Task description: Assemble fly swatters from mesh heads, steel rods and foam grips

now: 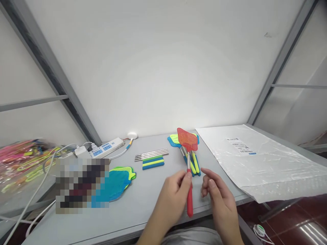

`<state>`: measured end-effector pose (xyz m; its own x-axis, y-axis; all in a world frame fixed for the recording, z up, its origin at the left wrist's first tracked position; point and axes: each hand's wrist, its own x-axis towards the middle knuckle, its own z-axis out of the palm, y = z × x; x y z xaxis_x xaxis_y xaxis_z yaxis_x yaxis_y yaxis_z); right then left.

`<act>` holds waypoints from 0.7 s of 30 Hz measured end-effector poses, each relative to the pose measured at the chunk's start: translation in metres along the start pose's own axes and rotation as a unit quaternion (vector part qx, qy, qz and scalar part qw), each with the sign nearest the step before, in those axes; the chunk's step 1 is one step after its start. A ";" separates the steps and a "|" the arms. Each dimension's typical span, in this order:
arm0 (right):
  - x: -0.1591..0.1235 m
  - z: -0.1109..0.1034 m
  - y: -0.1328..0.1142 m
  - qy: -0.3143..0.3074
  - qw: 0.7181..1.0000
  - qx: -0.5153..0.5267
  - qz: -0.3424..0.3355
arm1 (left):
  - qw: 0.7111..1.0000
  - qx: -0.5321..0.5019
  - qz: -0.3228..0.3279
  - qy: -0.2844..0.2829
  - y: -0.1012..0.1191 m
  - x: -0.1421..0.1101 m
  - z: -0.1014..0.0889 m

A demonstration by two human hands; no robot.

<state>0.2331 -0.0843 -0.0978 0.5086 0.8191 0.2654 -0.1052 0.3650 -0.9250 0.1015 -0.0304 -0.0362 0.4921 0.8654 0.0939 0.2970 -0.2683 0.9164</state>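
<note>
Held before us, above the front edge of the worktop [143,197], is a red fly swatter [187,139], its head toward the back edge and its handle toward us. We see the left hand [174,192] grasping the upper part of the red handle, just below the metal shaft; the handle's lower end is free. The right hand [219,194] is released, its fingers partly curled and the forefinger extended toward the swatter, near but apart from it.

Behind the red swatter we find a cluster of blue and yellow swatters [196,165], heads toward the back edge. To their left lie several metal rods [152,154], roughly parallel to the back edge, with green, yellow and blue handles [153,162] just in front. Nearer the left edge we note overlapping swatter heads [114,183], blue over yellow-green, partly hidden by a blurred patch. A power strip [108,147] occupies the back left corner. A white mailing bag [237,163] covers the right part and overhangs the front edge.
</note>
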 end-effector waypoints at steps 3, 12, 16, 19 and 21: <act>0.007 -0.009 0.000 0.032 0.996 -0.071 -0.045 | 0.993 0.116 0.015 0.034 0.005 0.032 -0.007; 0.023 -0.020 0.003 -0.011 0.972 -0.211 -0.108 | 0.943 0.328 -0.044 0.018 0.020 0.112 -0.015; 0.026 -0.020 0.008 -0.030 0.965 -0.230 -0.118 | 0.921 0.384 -0.065 -0.007 0.022 0.137 -0.002; 0.026 -0.019 0.009 -0.043 0.959 -0.242 -0.138 | 0.908 0.411 -0.080 -0.033 0.019 0.148 0.007; 0.026 -0.019 0.009 -0.044 0.958 -0.247 -0.140 | 0.900 0.423 -0.090 -0.054 0.015 0.152 0.010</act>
<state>0.2613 -0.0681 -0.1042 0.3813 0.7624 0.5229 0.4532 0.3388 -0.8245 0.1893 0.0926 -0.0120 0.4364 0.8934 -0.1069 0.8746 -0.3933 0.2836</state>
